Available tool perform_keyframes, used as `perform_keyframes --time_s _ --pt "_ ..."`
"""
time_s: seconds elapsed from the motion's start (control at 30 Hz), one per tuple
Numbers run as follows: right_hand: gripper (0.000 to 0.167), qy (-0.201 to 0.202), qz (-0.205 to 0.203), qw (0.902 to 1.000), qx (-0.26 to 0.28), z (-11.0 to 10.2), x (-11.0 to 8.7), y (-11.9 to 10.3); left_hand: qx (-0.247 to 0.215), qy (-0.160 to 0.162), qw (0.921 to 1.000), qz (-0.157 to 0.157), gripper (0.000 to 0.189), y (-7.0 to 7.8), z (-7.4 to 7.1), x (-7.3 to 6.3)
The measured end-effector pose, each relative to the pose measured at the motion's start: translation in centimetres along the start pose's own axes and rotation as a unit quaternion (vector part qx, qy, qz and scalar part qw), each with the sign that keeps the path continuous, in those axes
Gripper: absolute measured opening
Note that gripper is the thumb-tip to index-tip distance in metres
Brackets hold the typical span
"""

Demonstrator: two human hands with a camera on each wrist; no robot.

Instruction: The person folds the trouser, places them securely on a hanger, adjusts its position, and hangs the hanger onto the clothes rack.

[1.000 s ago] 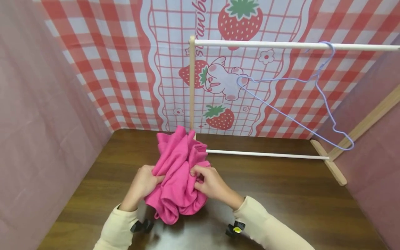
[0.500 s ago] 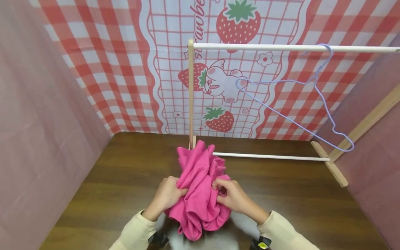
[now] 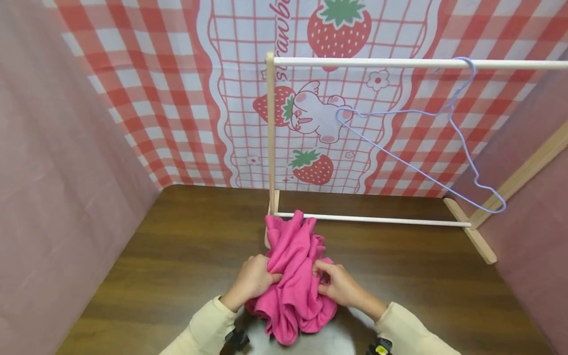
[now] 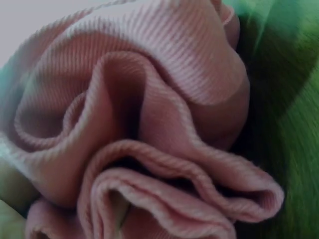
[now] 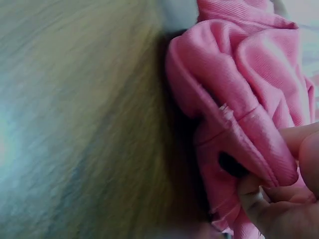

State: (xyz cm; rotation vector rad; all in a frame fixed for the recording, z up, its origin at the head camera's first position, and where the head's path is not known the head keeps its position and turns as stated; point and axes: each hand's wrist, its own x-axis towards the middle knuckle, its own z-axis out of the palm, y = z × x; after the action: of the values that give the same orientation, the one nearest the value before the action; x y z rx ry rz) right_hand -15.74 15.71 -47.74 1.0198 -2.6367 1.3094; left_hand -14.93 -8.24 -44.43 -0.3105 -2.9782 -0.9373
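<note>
A bunched bright pink cloth garment [image 3: 293, 286] is held just above or on the table near its front; I cannot tell which kind of garment. My left hand [image 3: 254, 280] grips its left side, thumb lying over the folds. On the right side, my right hand [image 3: 340, 287] pinches a fold. Layered, ribbed folds of the garment [image 4: 199, 74] fill the left wrist view. In the right wrist view, the fingertips of my right hand [image 5: 284, 214] hold a seamed edge of the garment [image 5: 209, 64], beside a small dark spot. The garment's underside is hidden.
A rack with a white top rail [image 3: 355, 62] and wooden posts stands at the back of the brown table [image 3: 177, 236]. From the rail hangs a lilac wire hanger [image 3: 406, 165]. A white lower bar [image 3: 377, 219] runs behind the garment. Pink curtains [image 3: 66, 172] flank both sides.
Both hands have carried the pink garment to the right and closer to me, more slowly in the last half second. Their hold on it looks the same. The hanger stays on the rail.
</note>
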Motion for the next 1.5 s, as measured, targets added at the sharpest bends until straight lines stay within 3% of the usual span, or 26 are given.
perform_keyframes --time_s 0.17,0.37,0.53,0.77,0.97,1.1,1.23,1.4,1.5 --pt "0.034 -0.043 0.005 0.9984 0.036 -1.2 -0.7 0.5 -0.038 -0.061 0.997 0.028 0.029 -0.1 -0.5 0.1" --pt "0.012 -0.131 0.04 0.9828 0.123 -3.7 -0.3 2.1 -0.153 -0.154 0.9755 0.037 0.034 -1.4 -2.1 0.7" --pt "0.012 -0.158 0.063 0.975 0.143 -5.4 -0.3 3.1 -0.179 -0.171 0.9686 0.026 0.041 -2.3 -3.0 0.7" --pt "0.009 -0.148 0.123 0.9723 0.133 -6.9 0.6 3.6 -0.231 -0.178 0.9564 -0.01 0.048 -3.0 -3.5 1.0" --pt "0.015 -0.11 0.152 0.9765 0.106 -7.9 2.1 4.4 -0.235 -0.161 0.9584 -0.021 0.051 -3.6 -3.5 1.1" --pt "0.015 -0.103 0.143 0.9829 0.052 -8.1 3.5 5.3 -0.197 -0.152 0.9684 0.021 0.035 -4.1 -3.4 1.1" --pt "0.029 -0.116 0.129 0.9848 0.0 -8.0 4.9 6.0 -0.164 -0.156 0.9723 0.059 0.021 -4.5 -3.0 1.2" --pt "0.049 -0.145 0.112 0.9824 -0.038 -7.8 6.2 6.3 -0.176 -0.156 0.9699 0.062 0.023 -4.8 -2.5 1.1" --pt "0.058 -0.164 0.111 0.9796 -0.031 -7.4 6.9 6.3 -0.141 -0.137 0.9785 0.063 0.026 -4.8 -2.3 1.0"
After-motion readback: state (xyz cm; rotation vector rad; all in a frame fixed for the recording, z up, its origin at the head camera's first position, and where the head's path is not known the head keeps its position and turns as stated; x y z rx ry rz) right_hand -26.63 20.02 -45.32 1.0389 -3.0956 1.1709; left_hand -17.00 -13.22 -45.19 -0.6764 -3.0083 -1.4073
